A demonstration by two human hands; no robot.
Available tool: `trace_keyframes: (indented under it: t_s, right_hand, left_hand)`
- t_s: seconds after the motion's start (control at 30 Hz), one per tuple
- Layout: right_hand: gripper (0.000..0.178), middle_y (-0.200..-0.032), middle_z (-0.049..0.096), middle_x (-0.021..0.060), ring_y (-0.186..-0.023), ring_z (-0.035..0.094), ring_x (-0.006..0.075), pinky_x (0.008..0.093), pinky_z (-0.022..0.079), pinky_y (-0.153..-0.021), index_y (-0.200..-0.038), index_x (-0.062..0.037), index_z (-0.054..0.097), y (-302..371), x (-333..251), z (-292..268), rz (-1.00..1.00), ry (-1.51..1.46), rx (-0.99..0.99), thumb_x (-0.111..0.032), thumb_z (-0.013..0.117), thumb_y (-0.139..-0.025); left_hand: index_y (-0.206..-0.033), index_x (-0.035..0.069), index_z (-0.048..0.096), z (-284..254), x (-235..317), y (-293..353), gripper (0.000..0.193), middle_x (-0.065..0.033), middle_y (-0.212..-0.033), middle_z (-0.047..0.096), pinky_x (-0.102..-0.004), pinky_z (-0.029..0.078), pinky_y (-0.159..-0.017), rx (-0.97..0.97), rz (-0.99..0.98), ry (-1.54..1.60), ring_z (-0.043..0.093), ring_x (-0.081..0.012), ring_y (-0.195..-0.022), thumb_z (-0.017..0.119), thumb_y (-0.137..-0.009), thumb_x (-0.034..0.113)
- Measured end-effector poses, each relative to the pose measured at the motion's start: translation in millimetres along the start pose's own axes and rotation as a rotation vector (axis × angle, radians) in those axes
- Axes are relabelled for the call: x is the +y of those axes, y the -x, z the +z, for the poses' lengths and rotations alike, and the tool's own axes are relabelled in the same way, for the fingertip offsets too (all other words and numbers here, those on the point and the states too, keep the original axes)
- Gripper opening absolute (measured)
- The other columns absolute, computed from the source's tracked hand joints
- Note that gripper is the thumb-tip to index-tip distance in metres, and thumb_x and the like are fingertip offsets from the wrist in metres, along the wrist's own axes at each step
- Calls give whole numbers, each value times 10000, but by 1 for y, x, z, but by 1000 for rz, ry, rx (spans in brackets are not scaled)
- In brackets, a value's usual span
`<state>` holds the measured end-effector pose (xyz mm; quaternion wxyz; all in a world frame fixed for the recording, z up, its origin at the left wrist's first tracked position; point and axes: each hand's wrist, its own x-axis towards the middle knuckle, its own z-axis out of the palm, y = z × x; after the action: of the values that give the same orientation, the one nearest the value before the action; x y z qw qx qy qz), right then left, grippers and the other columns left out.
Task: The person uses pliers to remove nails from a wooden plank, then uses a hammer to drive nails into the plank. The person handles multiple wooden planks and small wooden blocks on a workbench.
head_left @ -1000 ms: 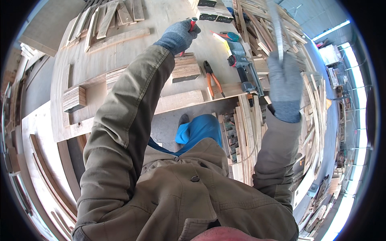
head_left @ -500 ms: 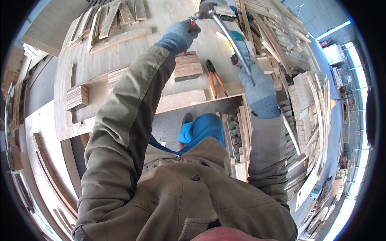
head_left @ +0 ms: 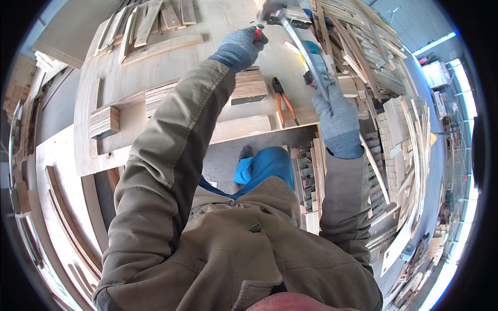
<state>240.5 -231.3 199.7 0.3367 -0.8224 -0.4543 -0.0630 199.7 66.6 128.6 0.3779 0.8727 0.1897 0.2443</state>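
In my gloved left hand [head_left: 238, 49], closed, is a red-handled tool [head_left: 258, 34] held upright over the plywood tabletop [head_left: 218, 15]. Its metal-topped end sticks up above my fist; its working tip is hidden. My gloved right hand [head_left: 337, 116] grips a hammer [head_left: 306, 49] by its silver shaft. The hammer head [head_left: 272, 11], smeared by motion, is just above and beyond the red tool's top. Between my arms lie pliers with orange handles [head_left: 284, 102]. A stacked wood block [head_left: 248, 85] stands below my left wrist.
Loose wooden strips [head_left: 150, 23] lie at the table's far left. Another wood block [head_left: 104, 123] sits near the left edge. Right of the table are heaps of scrap boards [head_left: 358, 46] and stacked timber [head_left: 391, 129]. A teal item [head_left: 312, 46] rests beyond my right hand.
The whole view has shifted slightly. The hammer head has moved a little relative to the red tool's top and is more blurred. Both hands keep their grips.
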Motion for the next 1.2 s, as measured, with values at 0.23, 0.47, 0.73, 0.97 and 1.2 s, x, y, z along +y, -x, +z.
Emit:
trace_keyframes:
  t_s: [0.23,0.47,0.73,0.97,1.2]
  right_hand:
    - [199,-807,634,155,-715,636,254,397,491,-641,-1058,-15,613,37,19,14,245,-148,-84,-196,674,-1001]
    - [189,-819,632,99,-737,614,151,318,490,-651,-1057,8,648,72,36,22,381,-259,16,-168,690,-1001]
    - [159,-820,641,105,-766,642,164,326,528,-704,-1059,-12,657,112,70,27,501,-368,-11,-150,693,-987]
    - [172,-793,639,113,-720,632,200,351,516,-676,-1033,-20,657,131,89,32,602,-347,-44,-184,684,-990]
    - [156,-840,702,136,-776,692,228,366,525,-691,-1003,-16,672,143,97,51,582,-378,-90,-170,688,-985]
  left_hand:
    - [-1088,80,739,4,9,10,171,-140,-1028,761,-382,559,-899,-14,-65,-20,728,-274,-996,654,-948,129]
    - [-1084,85,716,23,11,40,162,-174,-965,747,-410,564,-848,55,70,-98,725,-334,-950,654,-952,156]
    - [-1092,21,689,15,10,43,287,-117,-960,759,-357,569,-830,33,149,231,724,-236,-893,738,-951,265]
    - [-909,10,698,0,36,45,470,-66,-848,709,-318,561,-828,93,171,571,652,-152,-757,608,-1037,453]
    - [-656,70,577,23,32,44,543,-19,-580,513,-363,565,-705,143,44,633,520,-135,-566,622,-1016,474]
